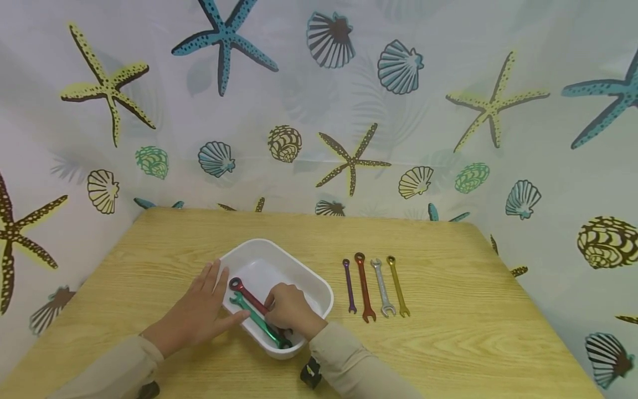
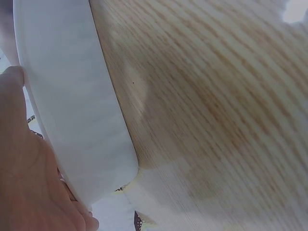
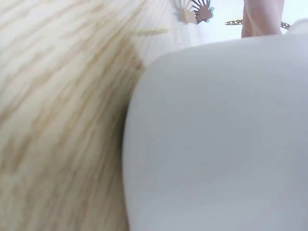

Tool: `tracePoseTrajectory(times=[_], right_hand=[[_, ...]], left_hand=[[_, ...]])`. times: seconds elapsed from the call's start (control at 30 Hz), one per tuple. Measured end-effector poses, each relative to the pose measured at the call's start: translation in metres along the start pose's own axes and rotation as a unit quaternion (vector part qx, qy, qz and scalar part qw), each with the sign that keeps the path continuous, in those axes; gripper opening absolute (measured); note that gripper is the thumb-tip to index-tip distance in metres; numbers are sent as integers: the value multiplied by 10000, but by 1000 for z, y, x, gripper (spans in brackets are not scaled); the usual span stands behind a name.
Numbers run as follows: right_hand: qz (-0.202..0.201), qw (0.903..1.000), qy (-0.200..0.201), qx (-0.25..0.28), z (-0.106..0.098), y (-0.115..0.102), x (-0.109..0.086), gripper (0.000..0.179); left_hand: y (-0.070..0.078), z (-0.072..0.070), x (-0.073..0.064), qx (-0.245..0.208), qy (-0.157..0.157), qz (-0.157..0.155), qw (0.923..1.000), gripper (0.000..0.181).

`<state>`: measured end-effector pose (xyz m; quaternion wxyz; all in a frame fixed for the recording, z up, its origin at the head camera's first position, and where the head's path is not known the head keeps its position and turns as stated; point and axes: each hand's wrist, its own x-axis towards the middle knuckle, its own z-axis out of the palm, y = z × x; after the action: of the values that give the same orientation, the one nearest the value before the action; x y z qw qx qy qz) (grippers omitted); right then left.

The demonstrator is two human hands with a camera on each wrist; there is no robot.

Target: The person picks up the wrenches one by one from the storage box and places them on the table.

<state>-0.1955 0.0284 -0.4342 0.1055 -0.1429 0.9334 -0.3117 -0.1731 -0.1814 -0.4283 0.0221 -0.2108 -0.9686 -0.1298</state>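
Note:
A white plastic tub (image 1: 304, 271) stands at the middle left of the table. My left hand (image 1: 199, 310) rests against its left rim, fingers straight; the left wrist view shows that hand (image 2: 29, 178) along the tub's wall (image 2: 77, 96). Inside the tub my right hand (image 1: 291, 307) pinches a red wrench (image 1: 249, 296), covering much of its shaft. Beside it lies a green wrench (image 1: 259, 321), near my left thumb. A dark wrench end shows partly beneath my right hand. In the right wrist view the tub's wall (image 3: 216, 134) hides the wrenches.
Right of the tub, several wrenches lie in a row: purple (image 1: 350, 285), red-orange (image 1: 365, 288), silver (image 1: 382, 288) and gold (image 1: 399, 287). The wooden table (image 1: 473, 310) meets a patterned curtain (image 1: 349, 100) at the back and sides.

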Motion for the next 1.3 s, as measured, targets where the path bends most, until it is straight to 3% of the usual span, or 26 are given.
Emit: tracePoseTrajectory(times=[0.2,0.7,1.0,1.3], right_hand=[[43,9994,-175,304,0,2,1,12],[45,9986,-335,404,-1,1,-1,4],[7,9985,-321,447,-1,2,-1,4],[138,9960,-228,853,-2,0,2,5]], left_hand=[[2,-3,-1,3,2,-16,10000,104],[2,-4,-2,-1,23,13,10000,103],[2,-3,-2,47,-5,44,10000,102],[2,-4,-1,27,-40,-14,10000,104]])
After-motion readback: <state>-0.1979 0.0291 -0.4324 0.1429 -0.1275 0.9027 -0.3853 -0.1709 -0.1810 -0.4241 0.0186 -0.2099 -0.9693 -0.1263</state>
